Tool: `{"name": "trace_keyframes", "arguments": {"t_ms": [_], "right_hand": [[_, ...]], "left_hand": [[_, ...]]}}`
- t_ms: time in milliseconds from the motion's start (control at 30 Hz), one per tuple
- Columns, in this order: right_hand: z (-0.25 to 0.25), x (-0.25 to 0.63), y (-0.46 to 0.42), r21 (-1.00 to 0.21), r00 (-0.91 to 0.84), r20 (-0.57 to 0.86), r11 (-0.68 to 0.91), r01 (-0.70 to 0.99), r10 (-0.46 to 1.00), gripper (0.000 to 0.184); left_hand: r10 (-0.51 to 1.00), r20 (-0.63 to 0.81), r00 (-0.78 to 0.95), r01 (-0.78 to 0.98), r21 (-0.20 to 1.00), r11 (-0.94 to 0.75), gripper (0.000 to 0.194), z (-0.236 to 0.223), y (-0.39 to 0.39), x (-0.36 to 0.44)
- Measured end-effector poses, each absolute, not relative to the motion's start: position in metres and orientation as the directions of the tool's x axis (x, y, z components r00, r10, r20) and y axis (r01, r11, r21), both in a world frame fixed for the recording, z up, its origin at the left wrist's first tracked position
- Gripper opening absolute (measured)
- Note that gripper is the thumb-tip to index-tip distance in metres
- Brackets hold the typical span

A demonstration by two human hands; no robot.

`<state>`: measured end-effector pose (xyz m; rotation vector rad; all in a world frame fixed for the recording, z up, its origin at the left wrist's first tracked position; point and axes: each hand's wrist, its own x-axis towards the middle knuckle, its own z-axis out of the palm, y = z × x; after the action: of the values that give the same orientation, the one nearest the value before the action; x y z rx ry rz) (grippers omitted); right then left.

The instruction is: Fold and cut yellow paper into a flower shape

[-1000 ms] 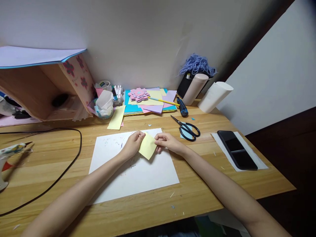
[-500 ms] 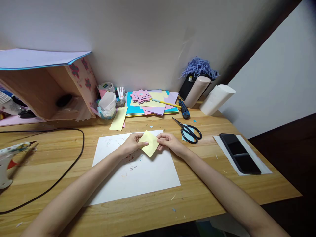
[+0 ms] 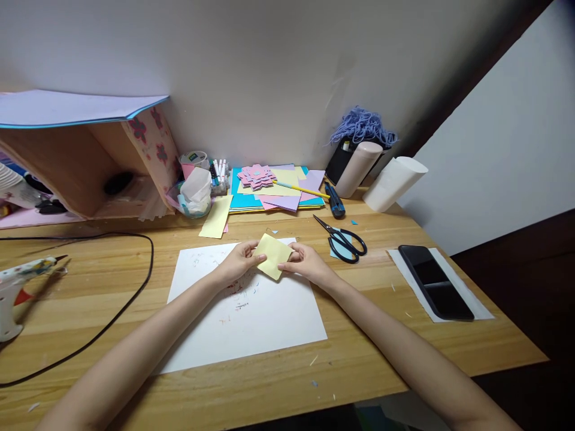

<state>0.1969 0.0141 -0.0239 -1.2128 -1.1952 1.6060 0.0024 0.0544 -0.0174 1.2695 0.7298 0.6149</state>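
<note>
Two-handed grip (image 3: 309,262) on yellow paper (image 3: 272,254), scissors (image 3: 333,231) nearby

Two hands (image 3: 241,262), one held yellow paper (image 3: 272,255), one phone (image 3: 435,281), one glue gun (image 3: 20,275), perhaps three white markers (image 3: 220,170) (too bunched for certainty)

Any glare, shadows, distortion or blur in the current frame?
Head view: a pale reflection crosses the phone; same head view, shadow lies beside the glue gun, the white roll leans outward, likely wide-angle distortion, and the yellow paper looks fairly sharp.
</note>
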Motion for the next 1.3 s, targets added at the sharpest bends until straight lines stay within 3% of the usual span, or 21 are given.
{"name": "trace_keyframes", "arguments": {"t_ms": [367, 633, 733, 933, 1167, 1300], "right_hand": [[-0.030, 0.195, 0.019, -0.953, -0.165, -0.257, -0.279, -0.121, 0.952, 0.032], [-0.030, 0.196, 0.013, -0.985, -0.157, -0.168, -0.158, 0.074, 0.973, 0.027], [-0.029, 0.196, 0.012, -0.992, -0.170, -0.088, -0.071, 0.103, 0.981, 0.024], [-0.024, 0.187, 0.008, -0.971, -0.172, 0.091, 0.126, 0.203, 0.981, 0.021], [-0.026, 0.181, 0.007, -0.952, -0.113, 0.188, 0.209, 0.224, 0.976, 0.015], [-0.026, 0.182, 0.007, -0.962, -0.112, 0.187, 0.205, 0.181, 0.976, 0.018]], "left_hand": [[0.817, -0.121, 0.564, 0.065, 0.993, 0.102, 0.040, -0.019, 0.055, 0.006], [0.767, -0.214, 0.605, 0.089, 0.975, 0.202, 0.033, -0.013, 0.050, 0.006], [0.785, -0.202, 0.586, 0.174, 0.977, 0.121, 0.035, -0.014, 0.051, 0.005], [0.667, -0.133, 0.733, 0.259, 0.961, -0.092, 0.038, -0.005, 0.048, 0.004], [0.635, -0.243, 0.733, 0.236, 0.967, 0.098, 0.036, -0.003, 0.044, 0.006], [0.645, -0.252, 0.722, 0.277, 0.959, 0.064, 0.035, -0.007, 0.045, 0.005]]}}
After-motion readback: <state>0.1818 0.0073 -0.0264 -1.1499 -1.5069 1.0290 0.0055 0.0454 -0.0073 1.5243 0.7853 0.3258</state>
